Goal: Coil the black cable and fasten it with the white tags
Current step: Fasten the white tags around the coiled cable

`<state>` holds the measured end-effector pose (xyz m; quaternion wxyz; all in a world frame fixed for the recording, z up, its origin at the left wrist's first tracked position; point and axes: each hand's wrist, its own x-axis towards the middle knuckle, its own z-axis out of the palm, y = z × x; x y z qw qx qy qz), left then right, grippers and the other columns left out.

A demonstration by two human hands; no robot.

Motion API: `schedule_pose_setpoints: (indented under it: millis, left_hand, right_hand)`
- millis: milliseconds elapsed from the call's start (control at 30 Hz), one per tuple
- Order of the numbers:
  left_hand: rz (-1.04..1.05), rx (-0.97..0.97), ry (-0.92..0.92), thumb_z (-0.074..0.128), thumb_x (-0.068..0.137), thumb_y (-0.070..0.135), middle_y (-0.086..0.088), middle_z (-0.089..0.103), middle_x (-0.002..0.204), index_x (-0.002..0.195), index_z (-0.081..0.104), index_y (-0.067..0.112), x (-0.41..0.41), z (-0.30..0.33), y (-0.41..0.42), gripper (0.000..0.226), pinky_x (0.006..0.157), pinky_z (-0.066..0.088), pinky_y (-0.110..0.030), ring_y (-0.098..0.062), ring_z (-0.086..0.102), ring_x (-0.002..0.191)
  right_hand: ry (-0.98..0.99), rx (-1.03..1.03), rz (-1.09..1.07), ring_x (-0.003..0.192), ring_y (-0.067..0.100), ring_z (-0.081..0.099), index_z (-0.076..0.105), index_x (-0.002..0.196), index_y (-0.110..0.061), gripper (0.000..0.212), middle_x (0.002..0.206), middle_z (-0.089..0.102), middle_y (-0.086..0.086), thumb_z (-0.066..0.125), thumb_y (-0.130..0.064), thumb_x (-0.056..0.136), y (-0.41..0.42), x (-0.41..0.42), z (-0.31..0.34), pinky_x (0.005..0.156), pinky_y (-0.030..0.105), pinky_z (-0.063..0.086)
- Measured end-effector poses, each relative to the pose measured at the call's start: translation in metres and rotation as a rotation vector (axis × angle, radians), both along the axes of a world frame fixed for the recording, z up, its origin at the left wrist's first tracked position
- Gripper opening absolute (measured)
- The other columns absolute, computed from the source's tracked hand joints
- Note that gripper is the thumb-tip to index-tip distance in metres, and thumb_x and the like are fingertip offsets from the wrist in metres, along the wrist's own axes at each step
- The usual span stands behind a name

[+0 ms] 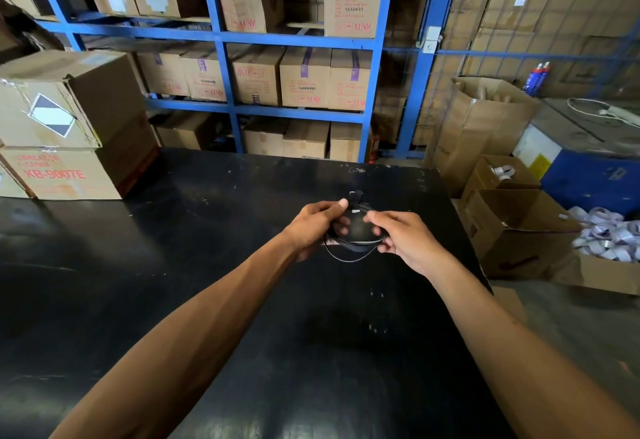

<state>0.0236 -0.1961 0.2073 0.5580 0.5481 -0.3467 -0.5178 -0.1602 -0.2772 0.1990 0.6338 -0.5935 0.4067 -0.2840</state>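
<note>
Left hand (317,227) and right hand (403,239) both pinch the black cable (356,231) coil; its loose bottom loop could slip out.

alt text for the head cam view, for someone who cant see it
Both hands, left hand and right hand, hold a coiled black cable above a black table. Cardboard boxes and blue shelving stand behind.

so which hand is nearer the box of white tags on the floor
Right. The right hand holds the cable on the side facing the box of white tags; the left hand grips the cable's far side, farther from that box.
</note>
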Motion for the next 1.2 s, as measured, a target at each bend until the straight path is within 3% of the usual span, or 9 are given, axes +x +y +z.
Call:
schedule_pose_setpoints:
  millis: [100,200,300,433,633,767,867,1000,1200]
  left_hand:
    - [0.014,0.060,0.166,0.049,0.102,0.004,-0.005,0.056,0.070,0.099,0.063,0.004,-0.004,-0.004,-0.003,0.014,0.063,0.061,-0.033,-0.014,0.061,0.058]
    - [0.218,0.065,0.226,0.038,0.100,-0.009,-0.006,0.041,0.066,0.086,0.058,-0.001,-0.004,-0.002,-0.010,0.026,0.047,0.047,-0.024,-0.010,0.039,0.047]
    - [0.331,0.105,0.160,0.031,0.096,-0.014,-0.005,0.035,0.063,0.069,0.049,0.007,0.001,0.003,-0.014,0.038,0.040,0.030,-0.021,-0.010,0.029,0.045]
    - [0.395,0.141,0.130,0.030,0.096,-0.013,-0.005,0.033,0.061,0.066,0.044,0.009,0.002,0.008,-0.019,0.040,0.039,0.027,-0.021,-0.012,0.027,0.048]
    - [0.423,0.272,0.280,0.026,0.096,-0.012,-0.007,0.037,0.066,0.074,0.040,0.007,0.003,0.016,-0.020,0.033,0.039,0.028,-0.021,-0.012,0.030,0.048]
    - [0.110,0.395,-0.336,0.042,0.104,0.038,-0.016,0.059,0.105,0.116,0.061,0.011,0.000,0.026,-0.007,0.035,0.071,0.055,-0.035,-0.026,0.061,0.081]
    - [0.057,0.106,-0.672,0.036,0.101,0.057,-0.008,0.060,0.132,0.129,0.067,0.024,0.002,0.026,0.000,0.052,0.111,0.038,-0.042,-0.025,0.052,0.126]
    - [-0.108,-0.164,-0.506,0.049,0.105,0.034,-0.004,0.065,0.078,0.112,0.071,0.011,0.000,0.024,0.008,0.033,0.074,0.049,-0.021,-0.009,0.063,0.072]
    - [0.061,-0.069,-0.620,0.049,0.104,0.023,0.008,0.051,0.062,0.095,0.071,0.014,-0.001,0.005,-0.005,0.025,0.055,0.038,-0.026,-0.008,0.045,0.055]
  right_hand:
    - [-0.005,0.043,-0.066,0.049,0.008,0.054,0.082,0.093,-0.011,0.023,0.070,0.066,0.001,0.069,-0.030,0.098,0.002,0.003,0.002,0.049,0.022,0.051]
    - [0.252,-0.299,-0.101,0.047,0.006,0.063,0.070,0.117,-0.027,0.027,0.093,0.070,-0.014,0.062,-0.046,0.099,0.008,0.002,0.002,0.058,0.022,0.055]
    - [0.199,-0.788,-0.010,0.081,0.000,0.071,0.057,0.140,-0.034,0.043,0.124,0.058,-0.017,0.060,-0.046,0.099,0.014,-0.006,0.003,0.057,0.017,0.058]
    - [0.435,-1.097,0.359,0.138,0.019,0.048,0.039,0.158,-0.021,0.073,0.161,0.038,-0.002,0.052,-0.054,0.094,0.019,-0.005,-0.001,0.099,0.038,0.054]
    - [0.778,-1.460,0.291,0.088,0.031,0.070,0.038,0.156,-0.013,0.059,0.128,0.063,0.009,0.051,-0.041,0.105,0.027,0.001,-0.008,0.065,0.047,0.060]
    - [0.471,-1.111,0.198,0.095,0.022,0.071,0.048,0.142,-0.025,0.038,0.114,0.071,0.004,0.052,-0.033,0.105,0.027,0.004,0.004,0.074,0.040,0.059]
    - [0.356,-0.770,0.134,0.069,0.000,0.064,0.054,0.128,-0.036,0.023,0.084,0.068,-0.007,0.054,-0.036,0.104,0.015,0.008,0.014,0.061,0.021,0.048]
    - [0.123,-0.322,0.061,0.052,0.003,0.053,0.073,0.106,-0.037,0.013,0.075,0.069,-0.002,0.065,-0.030,0.101,-0.001,0.007,0.024,0.047,0.023,0.044]
    - [0.401,-0.380,-0.185,0.076,0.007,0.059,0.074,0.091,-0.035,0.030,0.075,0.062,-0.017,0.062,-0.063,0.091,-0.004,0.003,0.025,0.071,0.033,0.056]
